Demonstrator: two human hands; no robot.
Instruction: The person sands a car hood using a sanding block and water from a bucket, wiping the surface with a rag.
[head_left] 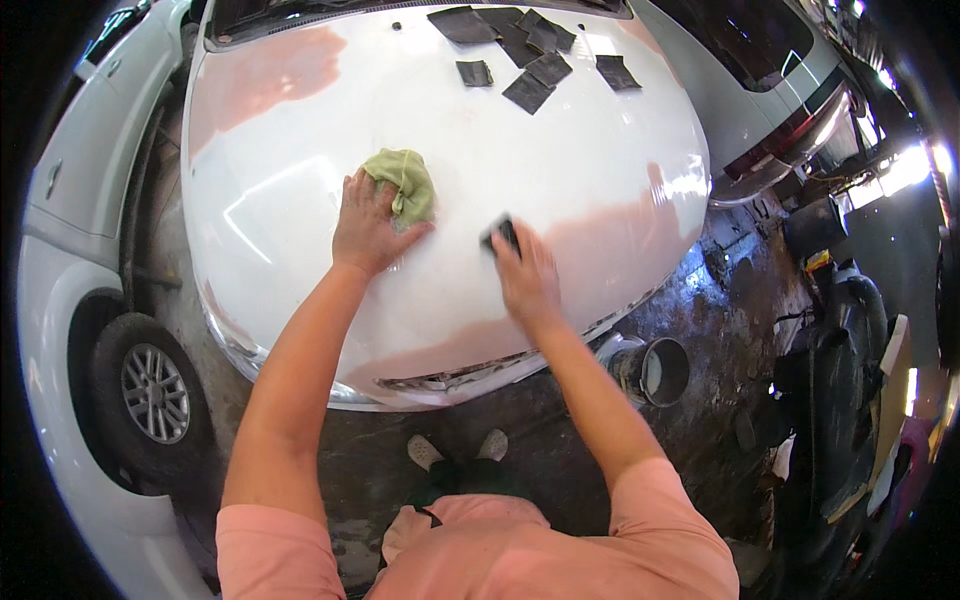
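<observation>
My left hand (pixel 372 225) lies flat on the white car hood (pixel 290 230), fingers apart, touching a crumpled green cloth (pixel 403 180) that sits partly at and beside its fingertips. My right hand (pixel 530 270), slightly blurred, grips a small black block (pixel 500 235) against the hood, right of the left hand. Pinkish patches (pixel 600 245) mark parts of the paint. Several dark square sheets (pixel 527 92) lie scattered at the hood's upper middle.
A white vehicle with a wheel (pixel 155 395) stands close on the left, another car (pixel 745 115) at the upper right. A metal bucket (pixel 665 372) is on the wet floor below the hood's right side. Piled dark parts and boards (pixel 830 380) line the right.
</observation>
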